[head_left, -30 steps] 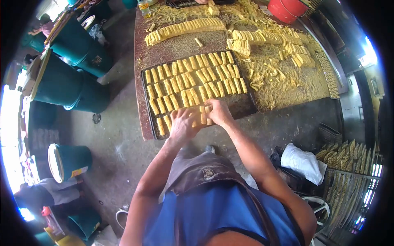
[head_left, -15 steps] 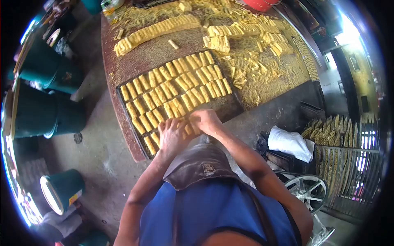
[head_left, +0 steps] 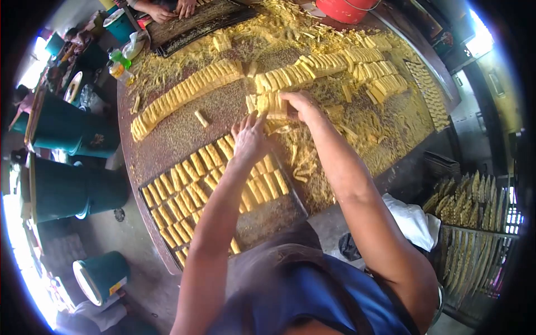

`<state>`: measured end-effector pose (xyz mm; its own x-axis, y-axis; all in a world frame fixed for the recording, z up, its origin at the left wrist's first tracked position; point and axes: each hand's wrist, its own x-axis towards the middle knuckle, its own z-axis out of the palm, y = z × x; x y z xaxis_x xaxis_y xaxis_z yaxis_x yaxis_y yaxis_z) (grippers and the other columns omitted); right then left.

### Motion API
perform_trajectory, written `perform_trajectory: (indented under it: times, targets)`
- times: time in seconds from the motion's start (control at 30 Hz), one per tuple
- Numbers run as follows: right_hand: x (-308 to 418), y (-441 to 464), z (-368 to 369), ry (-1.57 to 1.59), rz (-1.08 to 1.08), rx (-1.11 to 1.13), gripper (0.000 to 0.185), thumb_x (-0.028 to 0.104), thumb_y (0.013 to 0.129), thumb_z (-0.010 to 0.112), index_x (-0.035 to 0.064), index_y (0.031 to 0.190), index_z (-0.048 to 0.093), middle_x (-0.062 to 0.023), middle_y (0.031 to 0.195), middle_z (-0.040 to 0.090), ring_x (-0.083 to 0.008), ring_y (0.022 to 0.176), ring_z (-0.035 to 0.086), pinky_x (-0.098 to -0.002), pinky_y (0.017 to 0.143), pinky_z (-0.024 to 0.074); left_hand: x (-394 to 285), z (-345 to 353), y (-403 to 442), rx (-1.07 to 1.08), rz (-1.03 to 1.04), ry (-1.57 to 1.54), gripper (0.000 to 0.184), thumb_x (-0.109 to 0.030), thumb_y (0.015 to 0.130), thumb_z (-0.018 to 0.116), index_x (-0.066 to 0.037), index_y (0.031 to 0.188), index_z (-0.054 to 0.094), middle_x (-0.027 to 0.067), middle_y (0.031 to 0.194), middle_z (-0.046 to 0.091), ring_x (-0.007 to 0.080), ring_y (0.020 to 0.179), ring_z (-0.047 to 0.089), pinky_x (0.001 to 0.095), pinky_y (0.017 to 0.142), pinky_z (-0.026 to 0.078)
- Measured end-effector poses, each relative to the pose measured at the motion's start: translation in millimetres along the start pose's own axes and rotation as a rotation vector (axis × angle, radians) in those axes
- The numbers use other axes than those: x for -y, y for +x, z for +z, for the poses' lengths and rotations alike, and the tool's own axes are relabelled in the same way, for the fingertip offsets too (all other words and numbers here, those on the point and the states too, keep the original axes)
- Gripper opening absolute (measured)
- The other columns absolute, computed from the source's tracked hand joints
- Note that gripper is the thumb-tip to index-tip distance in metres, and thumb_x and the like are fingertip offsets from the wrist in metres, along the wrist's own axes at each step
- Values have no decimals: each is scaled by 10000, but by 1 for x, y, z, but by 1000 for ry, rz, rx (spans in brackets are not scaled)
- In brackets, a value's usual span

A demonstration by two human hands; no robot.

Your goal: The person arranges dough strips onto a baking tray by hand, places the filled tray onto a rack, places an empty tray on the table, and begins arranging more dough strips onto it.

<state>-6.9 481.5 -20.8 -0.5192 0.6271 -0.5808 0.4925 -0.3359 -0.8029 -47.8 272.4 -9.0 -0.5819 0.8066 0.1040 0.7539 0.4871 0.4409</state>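
A short row of pale yellow dough sticks (head_left: 267,104) lies on the table in front of my hands. My right hand (head_left: 300,105) has its fingers bent around the right end of that row. Just below its left end is my left hand (head_left: 250,138), fingers apart and holding nothing I can see. Beneath my forearms, a dark baking tray (head_left: 268,222) carries several rows of spaced dough sticks (head_left: 196,163); my left arm covers part of it. One loose dough stick (head_left: 201,118) lies between the tray and a long curved row of sticks (head_left: 187,95).
More cut dough rows (head_left: 321,64) and scraps (head_left: 304,159) cover the table's right side. A red bucket (head_left: 345,10) stands at the back. Another person's hands (head_left: 173,10) work over a dark tray (head_left: 195,30). Green bins (head_left: 72,187) line the left; a rack (head_left: 474,234) stands right.
Both hands have moved forward from the near edge of the tray to the short row of dough sticks. The view has shifted, and another person's hands now show at the back.
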Motion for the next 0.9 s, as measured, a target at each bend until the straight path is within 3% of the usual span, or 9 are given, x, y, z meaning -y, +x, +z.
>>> perform_trajectory:
  times: [0.1, 0.27, 0.33, 0.37, 0.47, 0.53, 0.6, 0.73, 0.9]
  targets:
    - [6, 0, 14, -141, 8, 152, 462, 391, 853, 734, 71, 1165, 619, -111, 1064, 650, -237, 918, 632, -419, 740, 546, -13, 8, 29, 174, -131, -95, 757, -467, 837, 699, -191, 1475, 400, 183, 1387, 475, 315, 1301, 466, 573, 1089, 221]
    - [-30, 28, 43, -891, -406, -135, 450, 348, 1026, 450, -24, 1274, 500, -77, 890, 620, -86, 489, 478, -251, 442, 436, -19, 6, 38, 225, -186, 42, 754, -448, 861, 700, -249, 1498, 348, 186, 1384, 467, 318, 1289, 477, 652, 1137, 148]
    - [5, -11, 19, -518, -254, 215, 578, 228, 1019, 432, -102, 1440, 212, -54, 771, 579, -80, 500, 471, -247, 387, 413, -23, 6, 37, 223, -224, 50, 742, -441, 859, 702, -245, 1490, 365, 174, 1379, 476, 320, 1287, 476, 644, 1142, 136]
    - [8, -12, 12, -430, -138, 224, 467, 219, 1016, 434, -53, 1387, 355, -19, 771, 576, -61, 463, 451, -202, 322, 324, -24, 6, 37, 213, -221, 46, 738, -432, 855, 709, -243, 1485, 376, 166, 1381, 479, 318, 1288, 474, 635, 1146, 130]
    - [2, -5, -6, -121, -172, 181, 229, 259, 963, 554, 85, 1105, 598, -56, 839, 591, -135, 700, 582, -292, 569, 523, -21, -1, 40, 214, -256, -23, 719, -401, 844, 734, -239, 1465, 412, 146, 1395, 488, 299, 1295, 469, 604, 1151, 134]
    - [-5, -2, -17, 5, -31, 43, 293, 282, 928, 613, 75, 1134, 595, -106, 932, 621, -194, 929, 610, -448, 852, 522, -5, 1, 33, 91, -161, -127, 718, -399, 837, 742, -234, 1458, 422, 139, 1385, 509, 283, 1288, 476, 566, 1139, 175]
    - [-15, -13, -34, 239, 11, 10, 361, 285, 894, 673, 58, 1165, 594, -132, 1004, 637, -210, 993, 612, -479, 929, 499, 11, -10, 12, -133, -46, -117, 602, -356, 858, 706, -197, 1400, 498, 122, 1342, 550, 277, 1272, 484, 507, 1105, 221]
    - [-40, -93, -31, -21, -102, 154, 341, 236, 895, 691, 47, 1161, 592, -130, 1019, 640, -207, 925, 629, -366, 818, 569, 53, -67, -86, -269, 37, -184, 379, -288, 847, 713, -164, 1201, 658, 74, 1195, 656, 281, 1141, 582, 459, 1016, 346]
    - [-103, -237, 73, -466, -110, 541, 270, 166, 887, 694, 67, 1107, 572, -63, 987, 652, -161, 925, 635, -323, 804, 556, 105, -85, -215, -151, -198, -185, 308, -290, 876, 702, -174, 1162, 686, 73, 1192, 672, 231, 1148, 589, 463, 1058, 322]
